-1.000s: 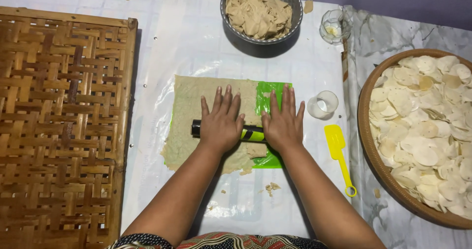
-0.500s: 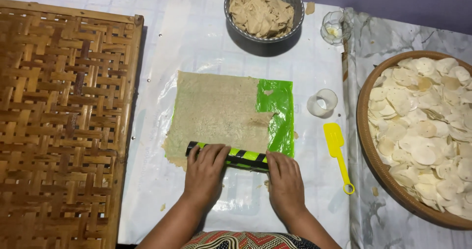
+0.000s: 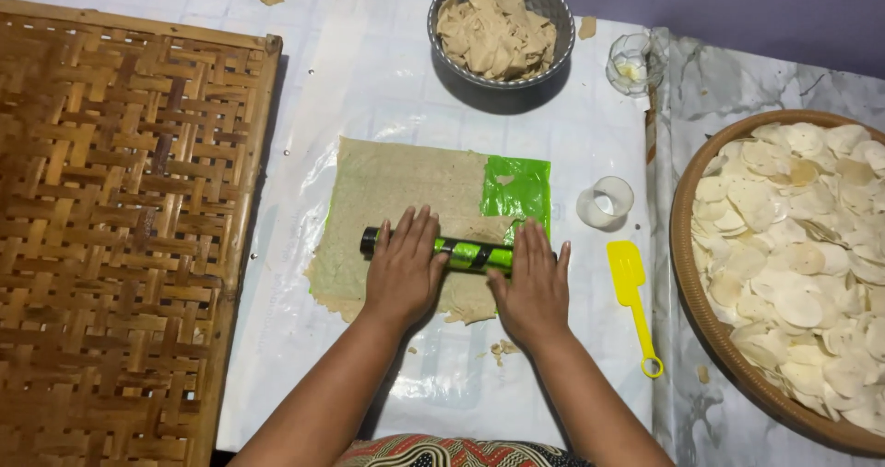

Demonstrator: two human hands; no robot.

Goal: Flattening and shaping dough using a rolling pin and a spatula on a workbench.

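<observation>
Head view: a glossy green-and-black cylindrical roller (image 3: pixel 466 253) lies across a thin, grainy beige dough sheet (image 3: pixel 406 190) on shiny green plastic (image 3: pixel 519 187). The left hand (image 3: pixel 403 269) and right hand (image 3: pixel 535 287) press flat-palmed on it, fingers extended, gripping nothing. A yellow plastic spatula (image 3: pixel 631 287) lies just beside.

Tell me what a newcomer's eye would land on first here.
Both hands, left hand and right hand, press flat on a green-and-black roller across a thin sheet of dough over green plastic at the centre. A big woven bamboo tray fills the left; a basket of pale round discs sits right.
</observation>
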